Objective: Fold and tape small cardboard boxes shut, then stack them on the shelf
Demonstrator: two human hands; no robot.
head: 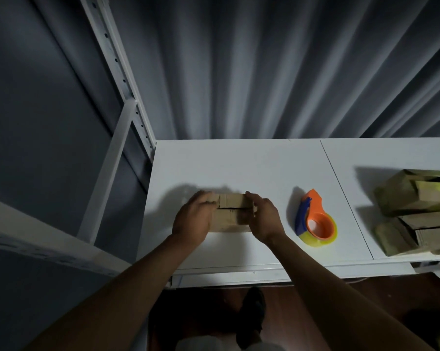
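Note:
A small brown cardboard box point(231, 211) sits on the white shelf board point(239, 163), its top flaps folded in with a dark seam across the middle. My left hand point(195, 219) grips its left end, fingers curled over the top edge. My right hand point(263, 216) grips the right end, thumb and fingers round the side flap. To the right of the box lies a tape dispenser point(315, 219), orange and blue with a yellowish tape roll, apart from both hands.
A pile of cardboard boxes point(416, 211), some taped, lies at the right end of the shelf. A white metal upright point(117, 72) rises at the left. A grey curtain hangs behind. Below the shelf edge my feet stand on a dark wooden floor.

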